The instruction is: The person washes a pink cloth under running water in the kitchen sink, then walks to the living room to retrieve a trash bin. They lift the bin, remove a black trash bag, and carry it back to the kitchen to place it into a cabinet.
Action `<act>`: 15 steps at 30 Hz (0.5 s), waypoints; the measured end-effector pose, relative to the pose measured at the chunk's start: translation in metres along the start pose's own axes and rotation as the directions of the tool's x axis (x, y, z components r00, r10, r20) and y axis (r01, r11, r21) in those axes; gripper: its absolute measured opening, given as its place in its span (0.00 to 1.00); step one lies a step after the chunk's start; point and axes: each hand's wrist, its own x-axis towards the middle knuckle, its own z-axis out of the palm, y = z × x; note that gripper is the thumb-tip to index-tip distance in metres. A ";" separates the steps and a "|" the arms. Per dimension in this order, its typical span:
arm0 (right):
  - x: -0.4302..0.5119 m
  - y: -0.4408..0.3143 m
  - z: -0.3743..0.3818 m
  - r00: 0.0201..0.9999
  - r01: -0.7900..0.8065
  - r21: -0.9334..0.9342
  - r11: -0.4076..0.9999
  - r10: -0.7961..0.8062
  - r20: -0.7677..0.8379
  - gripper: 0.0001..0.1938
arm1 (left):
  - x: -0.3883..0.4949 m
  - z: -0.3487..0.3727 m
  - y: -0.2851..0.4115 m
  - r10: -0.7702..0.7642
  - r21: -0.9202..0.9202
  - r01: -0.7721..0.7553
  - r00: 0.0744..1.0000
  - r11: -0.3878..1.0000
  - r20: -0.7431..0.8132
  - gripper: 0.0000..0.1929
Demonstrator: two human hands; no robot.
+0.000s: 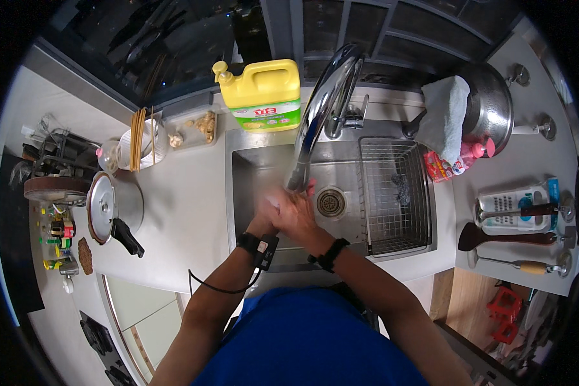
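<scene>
My left hand [266,212] and my right hand [294,214] are pressed together over the stainless steel sink [337,159], just below the spout head of the chrome faucet [313,96]. The right hand lies across the left and hides most of its fingers. Something whitish shows between the hands, too blurred to identify. A round drain strainer [331,202] is to the right of the hands. Inside the sink's right side hangs a wire draining basket [395,231], holding a grey steel-wool scourer [401,189].
A yellow detergent jug [265,91] stands behind the sink. To the left are a pressure cooker [101,207], chopsticks in a white holder [144,144], and a tray of ginger [202,128]. At right are a cloth [446,111], a wok [492,111], a pink bottle [473,152] and hanging utensils.
</scene>
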 end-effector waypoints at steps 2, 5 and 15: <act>0.012 0.016 0.000 0.991 0.058 -0.308 0.950 -0.018 0.132 0.11 | 0.001 0.008 -0.012 0.076 0.050 -0.078 0.996 0.996 0.054 0.22; 0.021 0.051 0.004 0.917 -0.299 -0.122 0.946 0.320 0.236 0.12 | -0.003 0.007 -0.028 0.198 0.182 -0.170 0.969 0.969 -0.148 0.18; 0.005 0.108 0.026 0.970 -0.240 0.203 0.949 0.241 0.021 0.14 | -0.027 -0.015 -0.025 0.365 0.840 -0.055 0.914 0.540 -0.175 0.19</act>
